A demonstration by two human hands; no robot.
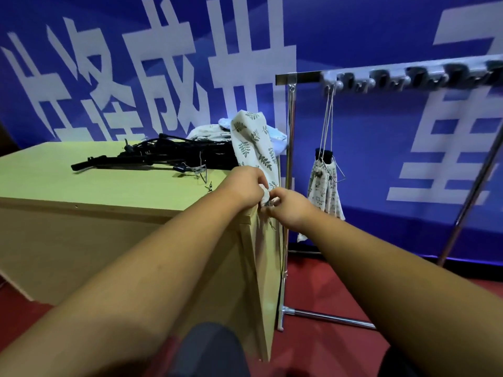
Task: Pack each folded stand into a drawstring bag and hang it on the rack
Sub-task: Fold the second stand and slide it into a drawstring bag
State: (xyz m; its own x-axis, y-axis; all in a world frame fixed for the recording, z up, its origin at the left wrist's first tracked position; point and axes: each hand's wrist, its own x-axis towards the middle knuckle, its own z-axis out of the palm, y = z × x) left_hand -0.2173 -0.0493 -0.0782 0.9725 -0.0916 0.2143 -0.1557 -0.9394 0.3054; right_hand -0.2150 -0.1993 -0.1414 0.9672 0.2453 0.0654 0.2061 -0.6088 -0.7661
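At the tabletop's [109, 186] right corner, the left hand [245, 186] and right hand [288, 210] both pinch the lower end of a leaf-print drawstring bag [254, 142]. Its long axis rises toward 12 o'clock. The rack [299, 77] lies at 2 o'clock, nearer the right hand.

Bright even light, wide-angle bowing, rack hooks [408, 77] perhaps motion-blurred
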